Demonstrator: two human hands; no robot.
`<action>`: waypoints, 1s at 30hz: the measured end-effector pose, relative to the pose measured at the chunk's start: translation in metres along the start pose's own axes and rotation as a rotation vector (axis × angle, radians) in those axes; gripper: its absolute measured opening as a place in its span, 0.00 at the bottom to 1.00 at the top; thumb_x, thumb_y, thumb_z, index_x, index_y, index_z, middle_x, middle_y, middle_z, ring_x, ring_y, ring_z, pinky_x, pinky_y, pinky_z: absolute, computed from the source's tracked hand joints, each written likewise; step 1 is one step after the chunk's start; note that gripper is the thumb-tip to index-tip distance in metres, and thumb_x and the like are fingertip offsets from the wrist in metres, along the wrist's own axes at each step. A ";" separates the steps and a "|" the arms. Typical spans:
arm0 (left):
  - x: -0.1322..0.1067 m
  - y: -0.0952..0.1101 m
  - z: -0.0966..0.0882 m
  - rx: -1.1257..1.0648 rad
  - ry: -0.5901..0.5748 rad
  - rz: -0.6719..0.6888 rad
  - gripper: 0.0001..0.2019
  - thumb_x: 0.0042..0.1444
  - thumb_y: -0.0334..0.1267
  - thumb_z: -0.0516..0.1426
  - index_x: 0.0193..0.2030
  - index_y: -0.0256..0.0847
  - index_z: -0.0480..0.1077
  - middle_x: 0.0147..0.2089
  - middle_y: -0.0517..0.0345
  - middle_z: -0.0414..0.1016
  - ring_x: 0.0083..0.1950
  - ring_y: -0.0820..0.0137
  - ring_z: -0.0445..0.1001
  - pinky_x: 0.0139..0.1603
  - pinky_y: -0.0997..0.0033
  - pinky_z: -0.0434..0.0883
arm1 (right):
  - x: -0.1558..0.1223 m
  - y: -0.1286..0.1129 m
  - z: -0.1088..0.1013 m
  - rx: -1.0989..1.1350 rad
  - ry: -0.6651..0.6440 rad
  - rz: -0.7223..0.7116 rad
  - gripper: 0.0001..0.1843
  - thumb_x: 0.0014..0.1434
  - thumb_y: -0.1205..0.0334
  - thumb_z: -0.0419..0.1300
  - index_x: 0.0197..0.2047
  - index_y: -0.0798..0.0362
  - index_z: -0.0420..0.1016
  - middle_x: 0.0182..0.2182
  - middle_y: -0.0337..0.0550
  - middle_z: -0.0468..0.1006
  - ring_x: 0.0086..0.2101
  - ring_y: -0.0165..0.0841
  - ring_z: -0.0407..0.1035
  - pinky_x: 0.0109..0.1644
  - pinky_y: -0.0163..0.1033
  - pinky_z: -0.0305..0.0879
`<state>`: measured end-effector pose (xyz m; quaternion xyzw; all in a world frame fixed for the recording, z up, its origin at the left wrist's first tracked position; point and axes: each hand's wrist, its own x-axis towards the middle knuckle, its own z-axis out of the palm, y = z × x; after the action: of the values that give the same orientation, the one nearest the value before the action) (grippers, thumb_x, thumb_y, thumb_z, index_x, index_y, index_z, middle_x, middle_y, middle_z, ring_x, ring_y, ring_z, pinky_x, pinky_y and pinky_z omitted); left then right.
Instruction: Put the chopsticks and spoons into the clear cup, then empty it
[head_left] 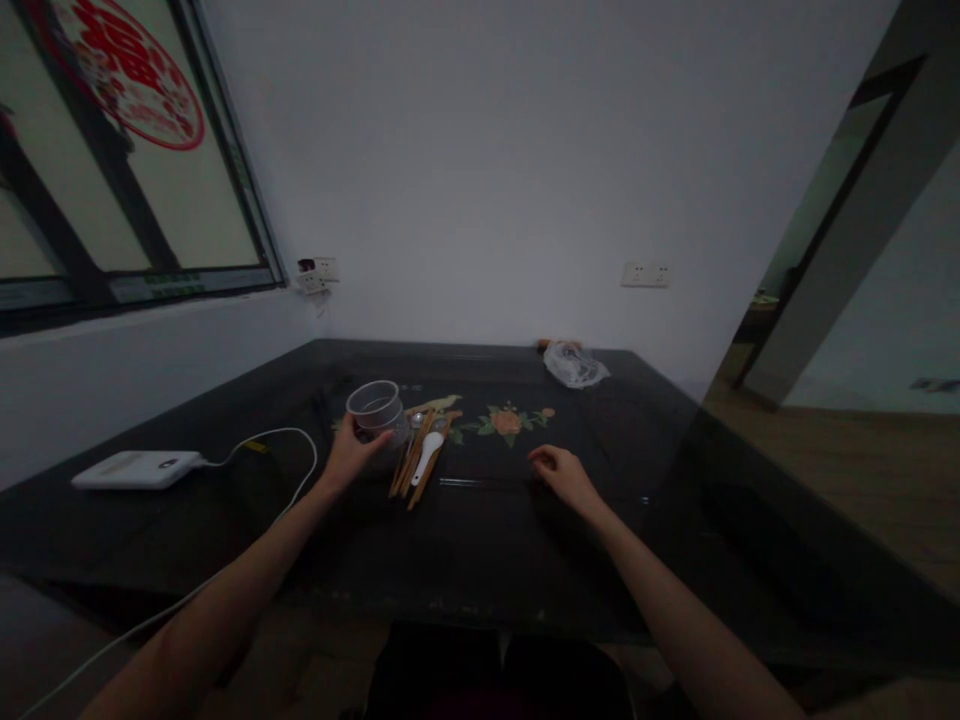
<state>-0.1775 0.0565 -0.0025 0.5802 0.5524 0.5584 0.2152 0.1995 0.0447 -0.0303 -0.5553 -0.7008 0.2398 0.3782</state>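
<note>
My left hand (352, 453) grips a clear plastic cup (376, 410) that stands on the dark table (480, 540). Just right of the cup lie several wooden chopsticks (415, 458) and a white spoon (426, 457), with what looks like a metal spoon (417, 420) behind them. My right hand (561, 472) rests on the table to the right of them, its fingers curled down; nothing shows in it. A flower pattern (506, 420) is painted on the table beyond my hands.
A white flat device (136, 468) with a white cable (292, 460) lies at the left of the table. A crumpled clear plastic bag (574, 365) sits at the far edge by the wall. A window is at left, a doorway at right.
</note>
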 end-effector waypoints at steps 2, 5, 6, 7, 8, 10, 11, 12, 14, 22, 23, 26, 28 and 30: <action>0.004 -0.013 -0.016 0.033 0.052 -0.015 0.33 0.45 0.44 0.63 0.56 0.37 0.58 0.58 0.43 0.68 0.57 0.60 0.70 0.57 0.61 0.68 | 0.000 0.001 0.000 -0.017 0.003 0.000 0.11 0.50 0.67 0.54 0.34 0.52 0.77 0.27 0.42 0.78 0.28 0.32 0.71 0.33 0.35 0.64; 0.008 -0.021 -0.025 0.098 0.110 -0.067 0.31 0.47 0.44 0.62 0.56 0.38 0.58 0.58 0.43 0.68 0.57 0.60 0.70 0.58 0.60 0.68 | 0.001 0.002 -0.001 -0.032 -0.003 -0.008 0.11 0.51 0.66 0.54 0.35 0.52 0.77 0.28 0.42 0.78 0.28 0.32 0.71 0.32 0.34 0.63; 0.009 -0.023 -0.025 0.121 0.120 -0.083 0.31 0.46 0.44 0.63 0.56 0.38 0.59 0.58 0.43 0.68 0.57 0.59 0.69 0.58 0.60 0.67 | 0.001 0.002 -0.002 -0.039 -0.006 -0.015 0.12 0.51 0.65 0.53 0.36 0.53 0.77 0.28 0.42 0.78 0.28 0.32 0.70 0.32 0.34 0.62; 0.010 -0.024 -0.025 0.139 0.125 -0.099 0.31 0.46 0.43 0.63 0.55 0.37 0.59 0.57 0.43 0.68 0.57 0.59 0.69 0.58 0.59 0.67 | 0.001 0.003 -0.002 -0.046 -0.009 -0.021 0.12 0.52 0.65 0.53 0.36 0.53 0.77 0.28 0.42 0.78 0.28 0.32 0.70 0.32 0.34 0.62; 0.010 -0.025 -0.025 0.155 0.123 -0.112 0.31 0.45 0.43 0.64 0.54 0.37 0.59 0.57 0.42 0.68 0.58 0.58 0.69 0.58 0.58 0.67 | 0.002 0.004 -0.002 -0.054 -0.011 -0.026 0.12 0.52 0.65 0.53 0.36 0.54 0.77 0.28 0.42 0.78 0.28 0.32 0.70 0.32 0.34 0.62; 0.011 -0.028 -0.024 0.177 0.104 -0.125 0.32 0.44 0.44 0.65 0.54 0.36 0.59 0.57 0.40 0.68 0.58 0.56 0.69 0.58 0.57 0.66 | 0.002 0.005 -0.002 -0.068 -0.011 -0.028 0.12 0.51 0.65 0.53 0.35 0.54 0.77 0.27 0.42 0.77 0.27 0.32 0.69 0.31 0.34 0.61; 0.011 -0.030 -0.024 0.187 0.088 -0.122 0.33 0.43 0.44 0.65 0.54 0.35 0.59 0.57 0.40 0.68 0.58 0.56 0.69 0.58 0.57 0.66 | 0.003 0.006 -0.002 -0.072 -0.011 -0.030 0.12 0.51 0.64 0.53 0.35 0.54 0.77 0.27 0.42 0.77 0.27 0.31 0.69 0.31 0.34 0.61; 0.011 -0.031 -0.024 0.197 0.074 -0.116 0.33 0.43 0.44 0.65 0.55 0.35 0.59 0.57 0.39 0.68 0.58 0.56 0.68 0.59 0.57 0.66 | 0.003 0.006 -0.002 -0.075 -0.012 -0.032 0.12 0.51 0.64 0.53 0.35 0.54 0.77 0.27 0.42 0.77 0.27 0.31 0.69 0.31 0.34 0.60; 0.011 -0.033 -0.024 0.221 0.050 -0.107 0.34 0.43 0.45 0.65 0.55 0.35 0.58 0.58 0.39 0.67 0.58 0.56 0.68 0.58 0.57 0.66 | 0.003 0.006 -0.002 -0.081 -0.015 -0.040 0.12 0.51 0.65 0.53 0.35 0.54 0.76 0.26 0.41 0.76 0.27 0.31 0.69 0.31 0.33 0.60; 0.016 -0.052 -0.029 0.305 -0.003 -0.077 0.38 0.42 0.50 0.64 0.58 0.37 0.57 0.58 0.40 0.66 0.58 0.55 0.68 0.59 0.56 0.64 | 0.002 0.005 -0.003 -0.083 -0.028 -0.027 0.12 0.52 0.64 0.53 0.36 0.54 0.76 0.26 0.42 0.76 0.28 0.32 0.69 0.31 0.34 0.60; 0.017 -0.054 -0.030 0.309 -0.011 -0.077 0.38 0.42 0.50 0.64 0.58 0.37 0.57 0.58 0.40 0.66 0.58 0.55 0.68 0.59 0.56 0.64 | 0.002 0.005 -0.003 -0.082 -0.027 -0.023 0.12 0.52 0.64 0.53 0.36 0.54 0.76 0.27 0.42 0.77 0.28 0.32 0.70 0.31 0.34 0.60; 0.019 -0.059 -0.031 0.303 -0.033 -0.067 0.39 0.42 0.51 0.64 0.58 0.36 0.57 0.58 0.40 0.66 0.58 0.55 0.68 0.59 0.56 0.64 | 0.002 0.005 -0.003 -0.078 -0.023 -0.016 0.11 0.52 0.63 0.53 0.35 0.53 0.76 0.28 0.42 0.77 0.28 0.32 0.70 0.32 0.34 0.61; 0.019 -0.060 -0.032 0.287 -0.045 -0.057 0.40 0.41 0.51 0.64 0.58 0.36 0.57 0.59 0.40 0.66 0.58 0.55 0.68 0.59 0.56 0.64 | 0.002 0.005 -0.003 -0.084 -0.017 -0.020 0.11 0.52 0.63 0.53 0.35 0.53 0.77 0.28 0.42 0.77 0.28 0.32 0.70 0.31 0.34 0.61; 0.019 -0.059 -0.032 0.266 -0.051 -0.055 0.40 0.41 0.51 0.65 0.59 0.36 0.57 0.59 0.40 0.65 0.58 0.56 0.68 0.59 0.56 0.65 | 0.002 0.004 -0.003 -0.091 -0.013 -0.027 0.12 0.52 0.64 0.53 0.35 0.53 0.77 0.27 0.42 0.77 0.28 0.32 0.70 0.31 0.33 0.61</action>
<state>-0.2338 0.0791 -0.0369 0.6024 0.6315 0.4591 0.1657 0.2041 0.0474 -0.0315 -0.5609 -0.7207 0.2064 0.3512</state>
